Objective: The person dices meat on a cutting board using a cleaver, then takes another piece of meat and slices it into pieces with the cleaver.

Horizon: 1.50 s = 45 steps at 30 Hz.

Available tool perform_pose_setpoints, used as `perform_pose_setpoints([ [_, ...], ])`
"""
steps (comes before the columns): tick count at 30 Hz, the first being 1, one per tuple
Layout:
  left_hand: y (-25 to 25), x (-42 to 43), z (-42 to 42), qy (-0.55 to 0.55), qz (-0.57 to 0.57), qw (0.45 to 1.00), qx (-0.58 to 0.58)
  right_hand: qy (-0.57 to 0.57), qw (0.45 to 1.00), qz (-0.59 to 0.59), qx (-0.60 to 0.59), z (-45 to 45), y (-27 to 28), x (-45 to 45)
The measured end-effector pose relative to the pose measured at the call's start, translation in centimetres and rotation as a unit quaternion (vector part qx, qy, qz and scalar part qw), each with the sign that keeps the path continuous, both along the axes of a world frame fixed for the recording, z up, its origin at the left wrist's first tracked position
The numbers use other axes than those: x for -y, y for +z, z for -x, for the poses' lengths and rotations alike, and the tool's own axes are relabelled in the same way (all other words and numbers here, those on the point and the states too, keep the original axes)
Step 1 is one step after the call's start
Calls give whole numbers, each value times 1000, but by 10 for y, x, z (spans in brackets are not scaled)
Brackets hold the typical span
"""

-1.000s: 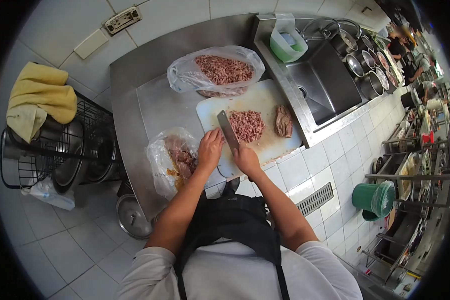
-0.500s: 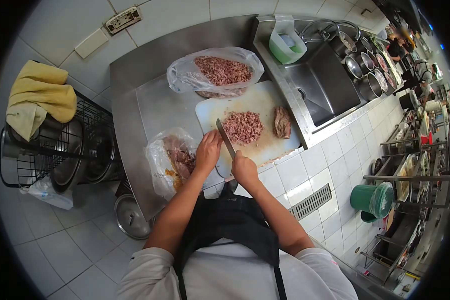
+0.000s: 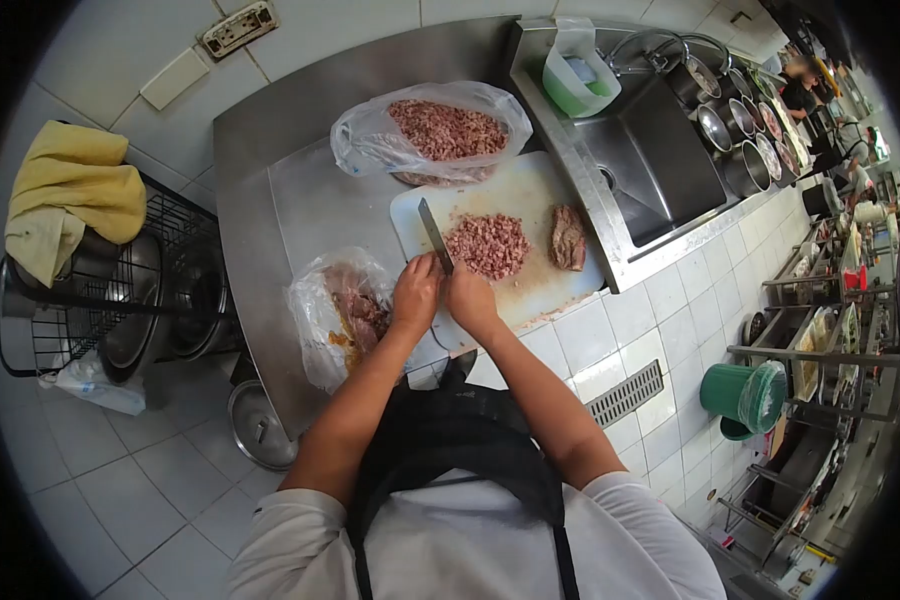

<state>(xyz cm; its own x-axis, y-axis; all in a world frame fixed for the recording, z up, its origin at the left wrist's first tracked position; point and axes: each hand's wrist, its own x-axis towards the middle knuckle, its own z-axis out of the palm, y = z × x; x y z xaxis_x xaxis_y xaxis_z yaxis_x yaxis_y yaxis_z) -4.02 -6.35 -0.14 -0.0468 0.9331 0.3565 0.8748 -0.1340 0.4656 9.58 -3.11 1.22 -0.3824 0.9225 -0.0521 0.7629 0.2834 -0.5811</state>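
My right hand (image 3: 471, 297) grips the handle of a kitchen knife (image 3: 433, 228), whose blade points away from me over the left part of a white cutting board (image 3: 540, 183). Close against the blade's left side is my left hand (image 3: 416, 293), its fingers bent together; whatever lies under them is hidden. A heap of diced meat (image 3: 487, 246) sits just right of the blade. On the board's right side lies an uncut chunk of meat (image 3: 568, 238). Left of my left hand, an opened plastic bag (image 3: 315, 295) holds larger meat pieces (image 3: 362, 312).
Behind the board stands a clear bag (image 3: 355, 140) of diced meat. A sink (image 3: 660, 160) with a green-and-white container (image 3: 578, 85) adjoins on the right. A wire rack (image 3: 55, 320) with yellow cloth (image 3: 80, 190) is at left. Other people are far right.
My right hand and the knife have shifted left, closer to my left hand. The blade has left the edge of the diced heap. My left hand has barely moved.
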Motion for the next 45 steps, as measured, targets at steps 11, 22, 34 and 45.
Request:
perform_pose_setpoints([
  [11, 2, 6, -2, 34, 40, 998, 21, 17, 999, 27, 28, -60, -1, 36],
  [22, 5, 9, 8, 8, 40, 997, 58, 49, 996, -54, 52, -46, 34, 48],
  [34, -1, 3, -1, 6, 39, 999, -30, 50, 996, -14, 76, -33, 14, 52],
  [45, -4, 10, 3, 14, 35, 997, 65, 48, 998, -36, -29, -19, -11, -4],
])
